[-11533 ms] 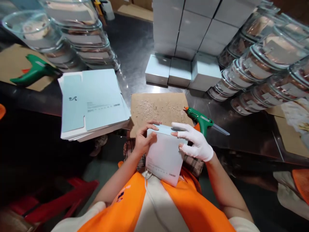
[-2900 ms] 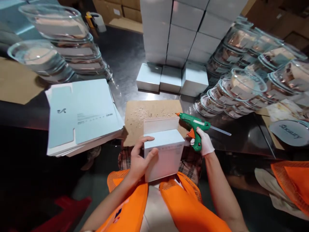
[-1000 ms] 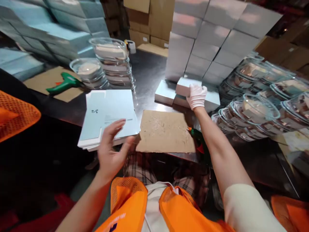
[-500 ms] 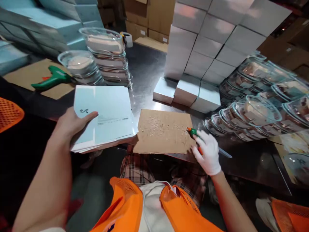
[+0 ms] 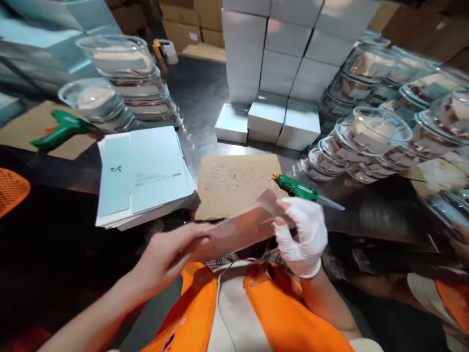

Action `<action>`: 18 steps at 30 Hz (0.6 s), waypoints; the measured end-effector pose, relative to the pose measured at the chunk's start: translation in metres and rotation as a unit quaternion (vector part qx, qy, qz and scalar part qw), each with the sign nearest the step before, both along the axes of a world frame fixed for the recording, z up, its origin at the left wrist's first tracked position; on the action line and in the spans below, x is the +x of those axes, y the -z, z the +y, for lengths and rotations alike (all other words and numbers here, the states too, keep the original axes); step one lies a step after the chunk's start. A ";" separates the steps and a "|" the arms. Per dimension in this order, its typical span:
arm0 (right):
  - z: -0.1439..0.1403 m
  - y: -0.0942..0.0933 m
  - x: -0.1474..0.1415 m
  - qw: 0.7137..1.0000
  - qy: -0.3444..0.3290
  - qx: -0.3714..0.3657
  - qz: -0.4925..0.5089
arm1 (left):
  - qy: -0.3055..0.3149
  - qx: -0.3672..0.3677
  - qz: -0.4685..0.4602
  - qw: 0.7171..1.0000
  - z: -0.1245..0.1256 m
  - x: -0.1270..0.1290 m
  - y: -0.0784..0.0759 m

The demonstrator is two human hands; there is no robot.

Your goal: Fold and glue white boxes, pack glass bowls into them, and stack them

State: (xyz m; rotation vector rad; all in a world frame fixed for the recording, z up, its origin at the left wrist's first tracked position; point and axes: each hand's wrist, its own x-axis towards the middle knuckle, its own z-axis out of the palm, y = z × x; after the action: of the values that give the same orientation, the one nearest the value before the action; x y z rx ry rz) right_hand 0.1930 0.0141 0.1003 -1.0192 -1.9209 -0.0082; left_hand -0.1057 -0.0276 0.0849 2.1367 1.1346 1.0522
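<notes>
Flat box blank [image 5: 238,230] now lifted off stack [image 5: 142,176], pinched by both grips: left hand [image 5: 168,254], gloved right hand [image 5: 302,234]

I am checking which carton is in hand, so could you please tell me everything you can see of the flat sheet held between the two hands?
The flat carton sheet is motion-blurred, pale and glossy, seen nearly edge-on and tilted, its right end higher. It hangs above the lap, in front of the cardboard pad. The bare left hand grips its left end; the white-gloved right hand pinches its right end. Its print cannot be made out.
</notes>
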 end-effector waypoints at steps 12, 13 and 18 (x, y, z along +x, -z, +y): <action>-0.025 0.045 0.009 0.967 -0.181 -0.179 -0.024 | 0.008 0.020 0.101 0.995 -0.033 -0.028 0.061; -0.024 0.046 0.008 0.968 -0.174 -0.180 -0.019 | 0.010 0.023 0.102 0.994 -0.032 -0.028 0.060; -0.019 0.050 0.012 0.930 -0.220 -0.290 -0.045 | -0.016 0.032 0.125 0.991 -0.031 -0.028 0.054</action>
State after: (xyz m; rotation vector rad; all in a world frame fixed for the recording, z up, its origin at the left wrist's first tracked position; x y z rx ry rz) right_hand 0.2049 -0.0046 0.0503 -0.9354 -2.2563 0.8252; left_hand -0.1342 -0.0589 0.0313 2.3599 1.2678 0.8623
